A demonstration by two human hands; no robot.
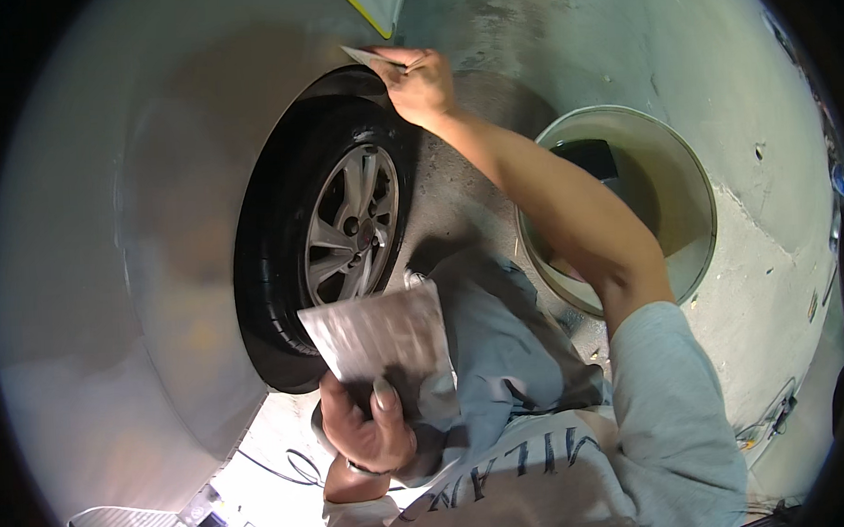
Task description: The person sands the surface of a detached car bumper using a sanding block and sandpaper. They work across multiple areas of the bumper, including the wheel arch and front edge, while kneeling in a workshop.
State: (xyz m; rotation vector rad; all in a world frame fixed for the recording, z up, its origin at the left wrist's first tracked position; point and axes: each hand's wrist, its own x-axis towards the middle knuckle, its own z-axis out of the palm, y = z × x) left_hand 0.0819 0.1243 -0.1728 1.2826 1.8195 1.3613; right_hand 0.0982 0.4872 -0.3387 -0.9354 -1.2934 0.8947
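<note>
My left hand point(368, 425) holds a flat, roughly rectangular plate point(389, 334) with a shiny, smeared face, thumb on top, in front of the lower part of a car wheel point(358, 231). My right hand point(419, 86) reaches up and away, pinching a thin, pale, flat spreader or scraper point(359, 54) between fingers and thumb. Its pointed corner is at the grey car body panel point(188, 167), just above the top of the wheel arch; whether it touches cannot be told. The panel carries dull, uneven patches, some yellowish. The wheel has a black tyre and a silver spoked rim.
A large round open container point(713, 204) stands on the floor right of the wheel, under my right forearm, with a dark object inside. A yellow-edged pale piece point(378, 10) shows at the top. A dark cable point(283, 474) lies at lower left. The concrete floor point(764, 279) is scuffed.
</note>
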